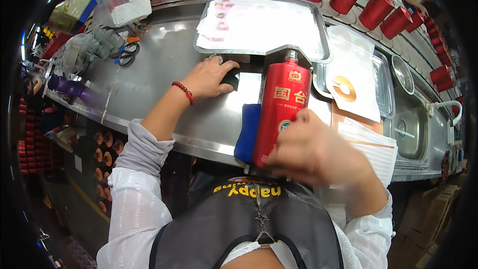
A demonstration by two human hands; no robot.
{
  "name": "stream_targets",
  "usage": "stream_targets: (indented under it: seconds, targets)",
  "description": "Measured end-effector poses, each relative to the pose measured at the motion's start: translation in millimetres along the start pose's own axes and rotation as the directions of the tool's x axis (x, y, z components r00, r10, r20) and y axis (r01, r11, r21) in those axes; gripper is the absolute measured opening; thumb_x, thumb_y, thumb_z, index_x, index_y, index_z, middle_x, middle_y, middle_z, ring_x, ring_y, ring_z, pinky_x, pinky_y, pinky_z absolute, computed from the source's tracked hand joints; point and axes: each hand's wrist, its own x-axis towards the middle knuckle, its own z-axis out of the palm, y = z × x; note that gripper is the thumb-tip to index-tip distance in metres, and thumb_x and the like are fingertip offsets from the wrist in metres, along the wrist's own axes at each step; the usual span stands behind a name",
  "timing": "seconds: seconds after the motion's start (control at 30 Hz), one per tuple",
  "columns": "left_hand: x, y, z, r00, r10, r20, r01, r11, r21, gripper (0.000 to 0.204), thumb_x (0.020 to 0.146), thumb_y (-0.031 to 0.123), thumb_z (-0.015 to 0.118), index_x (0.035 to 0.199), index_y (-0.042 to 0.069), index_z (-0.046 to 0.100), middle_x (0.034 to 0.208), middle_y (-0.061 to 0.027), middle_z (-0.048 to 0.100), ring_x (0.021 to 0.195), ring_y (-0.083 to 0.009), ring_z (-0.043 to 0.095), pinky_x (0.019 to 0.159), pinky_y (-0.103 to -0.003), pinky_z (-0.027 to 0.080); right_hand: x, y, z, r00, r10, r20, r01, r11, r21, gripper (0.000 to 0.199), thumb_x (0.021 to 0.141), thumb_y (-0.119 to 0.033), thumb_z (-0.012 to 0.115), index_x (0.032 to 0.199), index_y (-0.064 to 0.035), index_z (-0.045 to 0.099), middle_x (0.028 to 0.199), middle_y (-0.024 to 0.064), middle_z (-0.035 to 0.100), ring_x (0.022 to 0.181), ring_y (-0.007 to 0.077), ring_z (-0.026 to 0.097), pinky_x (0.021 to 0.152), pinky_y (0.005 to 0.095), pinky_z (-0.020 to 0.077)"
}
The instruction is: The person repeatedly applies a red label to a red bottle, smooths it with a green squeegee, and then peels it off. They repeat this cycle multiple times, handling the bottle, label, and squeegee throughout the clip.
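A: Red bottle (pixel 284 107) – where's it at?
B: Lying neck-away on the steel counter (pixel 164 65), right hand (pixel 311 152) wrapped round its lower end, fingers curled onto it. Hand's blurred tho, can't tell the grip exactly
A: What's beside those fingers?
B: Blue cloth (pixel 247 132) touching the bottle's left side. Paper sheets (pixel 371 149) just right of the hand
A: Left hand (pixel 211 77)?
B: Flat on the counter, fingers together, tips pressing a small dark pad (pixel 231 78). Red bead bracelet (pixel 183 92) at the wrist
A: Past the fingertips?
B: Metal tray (pixel 264 25) w/ labels, bottle's cap just under its edge. Scissors (pixel 127 54) well left
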Motion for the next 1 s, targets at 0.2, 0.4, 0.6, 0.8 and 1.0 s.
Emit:
stream_targets:
  seconds: [0.2,0.4,0.6,0.8,1.0]
  targets:
    - [-4.2,-5.2,6.2,0.995,-0.099,-0.023,0.093,0.975,-0.201,0.063,0.083,0.037,0.076,0.135,0.016,0.047,0.114,-0.0239,0.055,0.110,-0.0412,0.056,0.095,-0.046,0.046,22.8,59.1,-29.6,0.915,0.207,-0.347,-0.294,0.929,-0.223,0.013,0.085,-0.015,0.073,0.091,-0.0059,0.066,0.078,0.0111,0.066,0.073,0.0299,0.064,0.073,0.0393,0.0478]
    - [-6.9,1.5,2.7,0.980,-0.165,0.113,0.186,0.960,-0.208,0.069,0.085,0.038,0.074,0.141,0.013,0.043,0.120,-0.0232,0.054,0.118,-0.0424,0.053,0.098,-0.048,0.045,8.2,71.0,-22.6,0.536,0.628,-0.565,-0.694,0.708,0.128,0.023,0.092,-0.015,0.065,0.101,0.0044,0.059,0.076,0.0196,0.067,0.071,0.0249,0.070,0.065,0.0362,0.0536]
    - [3.8,6.2,9.3,0.992,-0.124,-0.002,0.121,0.975,-0.189,0.067,0.088,0.040,0.068,0.145,0.013,0.043,0.120,-0.0264,0.053,0.117,-0.0437,0.055,0.099,-0.047,0.048,8.2,51.6,-2.7,0.759,0.498,-0.419,-0.406,0.865,0.294,0.026,0.093,-0.015,0.065,0.116,-0.0019,0.062,0.092,0.0121,0.070,0.082,0.0173,0.068,0.075,0.0294,0.0535]
    - [-3.3,-2.9,10.3,0.991,-0.110,-0.070,0.083,0.948,-0.306,0.048,0.091,0.030,0.066,0.130,0.008,0.049,0.109,-0.0199,0.059,0.101,-0.0372,0.060,0.088,-0.044,0.050,7.0,79.7,-18.7,0.574,0.477,-0.666,-0.514,0.843,0.161,0.030,0.091,-0.015,0.064,0.118,-0.0028,0.066,0.083,0.0190,0.071,0.074,0.0273,0.071,0.070,0.0348,0.0555]
    - [-43.2,81.3,-32.6,0.966,-0.258,0.020,0.040,0.072,-0.997,0.034,0.096,0.021,0.064,0.127,0.011,0.051,0.088,-0.0007,0.062,0.062,-0.0043,0.055,0.049,-0.020,0.042,-25.1,47.0,33.0,0.392,0.680,-0.619,-0.231,0.724,0.650,0.033,0.092,-0.011,0.065,0.123,-0.0006,0.061,0.097,0.0092,0.070,0.088,0.0135,0.065,0.080,0.0285,0.0528]
